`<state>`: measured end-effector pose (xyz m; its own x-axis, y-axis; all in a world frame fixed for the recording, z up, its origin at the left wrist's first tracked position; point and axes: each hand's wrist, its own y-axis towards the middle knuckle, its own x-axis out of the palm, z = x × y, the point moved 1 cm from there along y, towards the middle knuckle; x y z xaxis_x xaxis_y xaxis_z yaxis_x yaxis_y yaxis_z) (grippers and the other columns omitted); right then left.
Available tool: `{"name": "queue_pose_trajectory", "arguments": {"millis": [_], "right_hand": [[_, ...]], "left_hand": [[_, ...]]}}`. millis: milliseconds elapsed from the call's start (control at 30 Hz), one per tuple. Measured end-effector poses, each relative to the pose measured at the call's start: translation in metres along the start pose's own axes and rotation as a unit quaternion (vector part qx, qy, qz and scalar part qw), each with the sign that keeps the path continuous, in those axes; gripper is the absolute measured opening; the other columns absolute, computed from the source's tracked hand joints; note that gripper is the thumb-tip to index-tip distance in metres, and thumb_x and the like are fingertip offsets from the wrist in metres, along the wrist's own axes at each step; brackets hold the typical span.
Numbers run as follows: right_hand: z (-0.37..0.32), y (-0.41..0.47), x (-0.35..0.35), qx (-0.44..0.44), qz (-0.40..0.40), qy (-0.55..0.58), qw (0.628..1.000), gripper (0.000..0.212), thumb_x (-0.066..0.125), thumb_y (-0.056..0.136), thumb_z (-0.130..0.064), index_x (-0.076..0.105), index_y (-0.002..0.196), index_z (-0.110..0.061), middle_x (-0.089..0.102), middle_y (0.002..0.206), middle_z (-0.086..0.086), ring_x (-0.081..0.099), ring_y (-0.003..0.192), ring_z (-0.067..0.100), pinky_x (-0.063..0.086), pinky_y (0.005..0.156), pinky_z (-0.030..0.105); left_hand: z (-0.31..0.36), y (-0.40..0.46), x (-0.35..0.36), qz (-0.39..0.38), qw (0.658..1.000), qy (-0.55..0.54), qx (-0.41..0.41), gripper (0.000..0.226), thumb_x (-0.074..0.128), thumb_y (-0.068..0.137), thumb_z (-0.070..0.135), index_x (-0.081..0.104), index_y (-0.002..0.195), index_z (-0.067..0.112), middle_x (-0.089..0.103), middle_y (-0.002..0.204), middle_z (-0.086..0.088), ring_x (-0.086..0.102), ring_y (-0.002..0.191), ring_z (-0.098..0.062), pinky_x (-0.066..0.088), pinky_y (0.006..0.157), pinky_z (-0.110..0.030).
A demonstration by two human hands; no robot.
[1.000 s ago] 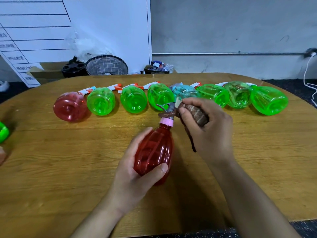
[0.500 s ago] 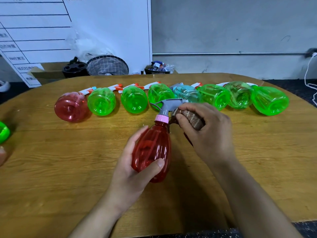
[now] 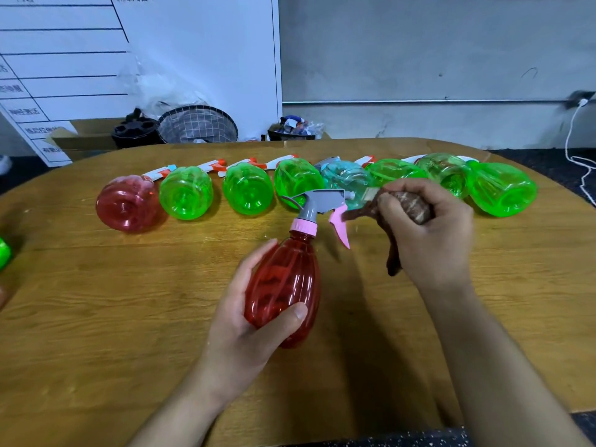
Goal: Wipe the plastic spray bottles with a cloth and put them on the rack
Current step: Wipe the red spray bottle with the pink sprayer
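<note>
My left hand (image 3: 248, 330) grips a red spray bottle (image 3: 283, 285) by its body above the wooden table (image 3: 96, 317). The bottle's grey spray head (image 3: 317, 201) and pink trigger (image 3: 340, 225) point right. My right hand (image 3: 425, 233) holds a bunched brown cloth (image 3: 409, 209) just right of the trigger, with one tip of the cloth touching the trigger and a tail hanging below my palm. A row of bottles lies on its side along the far half of the table: a red one (image 3: 129, 204), several green ones (image 3: 187, 196), and a pale blue one (image 3: 346, 180).
Part of another green bottle (image 3: 4, 253) shows at the left edge. Behind the table stand a whiteboard (image 3: 96, 59), a wire basket (image 3: 198, 125), a black holder (image 3: 135, 132) and a cardboard box (image 3: 84, 140). A white cable (image 3: 577, 146) hangs at the far right.
The red bottle has turned in my left hand so its spray head and pink trigger now face right. My right hand with the cloth has drawn back to the right, off the head.
</note>
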<state>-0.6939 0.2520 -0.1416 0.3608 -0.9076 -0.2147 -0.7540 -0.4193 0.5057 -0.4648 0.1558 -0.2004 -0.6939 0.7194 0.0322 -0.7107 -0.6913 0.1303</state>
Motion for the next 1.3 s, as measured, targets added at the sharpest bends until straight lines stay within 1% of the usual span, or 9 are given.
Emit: {"name": "queue_pose_trajectory", "arguments": {"millis": [67,267,400,567,833,933,1067,1133,1300], "right_hand": [[-0.002,-0.003,0.002,-0.024,0.020,-0.024,0.999,0.011,0.076,0.093,-0.018,0.075,0.097,-0.028,0.074,0.090,-0.018,0.071,0.083,0.002,0.054,0.072,0.017],[-0.003,-0.004,0.011,-0.027,-0.031,-0.029,0.999,0.008,0.077,0.095,-0.019,0.078,0.102,-0.022,0.074,0.097,-0.018,0.070,0.089,-0.001,0.052,0.075,0.013],[-0.001,-0.005,0.009,-0.007,0.001,-0.076,0.997,0.007,0.076,0.094,-0.025,0.077,0.100,-0.029,0.073,0.095,-0.022,0.069,0.090,-0.002,0.056,0.075,0.020],[-0.005,-0.005,0.010,0.000,-0.003,0.010,1.000,0.007,0.077,0.095,-0.019,0.077,0.101,-0.021,0.075,0.096,-0.014,0.072,0.089,0.004,0.055,0.075,0.018],[-0.002,-0.006,0.008,0.041,0.004,0.013,0.999,0.008,0.079,0.093,-0.020,0.076,0.099,-0.025,0.075,0.093,-0.016,0.072,0.087,0.002,0.056,0.071,0.018],[-0.022,-0.012,0.016,-0.001,-0.117,0.123,0.985,0.009,0.078,0.092,-0.013,0.075,0.101,-0.014,0.076,0.096,-0.010,0.071,0.087,0.003,0.057,0.073,0.019],[-0.042,-0.030,0.032,-0.013,-0.362,0.191,0.912,0.011,0.077,0.089,-0.013,0.075,0.099,-0.010,0.074,0.086,-0.006,0.068,0.074,0.005,0.054,0.065,0.018],[-0.044,-0.033,0.037,0.003,-0.378,0.201,0.904,0.015,0.075,0.089,-0.015,0.075,0.101,-0.007,0.074,0.087,-0.005,0.068,0.075,0.007,0.054,0.066,0.020],[-0.043,-0.035,0.047,0.019,-0.275,0.221,0.936,0.017,0.074,0.092,-0.015,0.074,0.103,-0.002,0.073,0.091,0.002,0.067,0.078,0.011,0.054,0.068,0.023]], "left_hand": [[0.000,0.000,0.001,-0.005,1.000,0.006,0.002,0.085,0.087,0.071,0.031,0.053,0.150,0.034,0.066,0.142,0.009,0.066,0.130,-0.016,0.058,0.098,-0.026],[0.000,-0.001,0.001,-0.010,1.000,0.016,0.009,0.085,0.087,0.072,0.032,0.053,0.150,0.034,0.065,0.144,0.010,0.065,0.131,-0.015,0.056,0.098,-0.023],[0.000,-0.001,0.001,-0.015,1.000,0.016,0.008,0.085,0.088,0.070,0.034,0.054,0.148,0.039,0.065,0.142,0.013,0.066,0.129,-0.013,0.057,0.096,-0.023],[0.002,-0.001,0.001,-0.013,1.000,0.013,0.003,0.086,0.088,0.069,0.035,0.054,0.148,0.039,0.066,0.142,0.014,0.066,0.128,-0.011,0.057,0.098,-0.024],[0.005,0.000,0.002,0.025,0.999,-0.027,-0.006,0.087,0.086,0.067,0.038,0.053,0.147,0.040,0.071,0.135,0.011,0.069,0.124,-0.013,0.057,0.100,-0.025],[0.012,0.004,-0.004,0.075,0.993,-0.089,-0.024,0.096,0.094,0.062,0.048,0.052,0.148,0.041,0.072,0.135,0.006,0.069,0.126,-0.017,0.058,0.103,-0.033],[0.024,0.004,-0.010,0.077,0.989,-0.121,-0.026,0.104,0.090,0.060,0.073,0.047,0.150,0.042,0.070,0.138,0.005,0.066,0.131,-0.022,0.055,0.106,-0.054],[0.029,0.001,-0.012,0.061,0.991,-0.117,-0.015,0.103,0.087,0.064,0.074,0.045,0.151,0.041,0.069,0.139,0.007,0.066,0.130,-0.023,0.060,0.100,-0.051],[0.041,-0.006,-0.020,0.024,0.997,-0.064,0.032,0.109,0.090,0.064,0.068,0.036,0.155,0.040,0.063,0.146,0.016,0.064,0.133,-0.015,0.057,0.103,-0.030]]}}
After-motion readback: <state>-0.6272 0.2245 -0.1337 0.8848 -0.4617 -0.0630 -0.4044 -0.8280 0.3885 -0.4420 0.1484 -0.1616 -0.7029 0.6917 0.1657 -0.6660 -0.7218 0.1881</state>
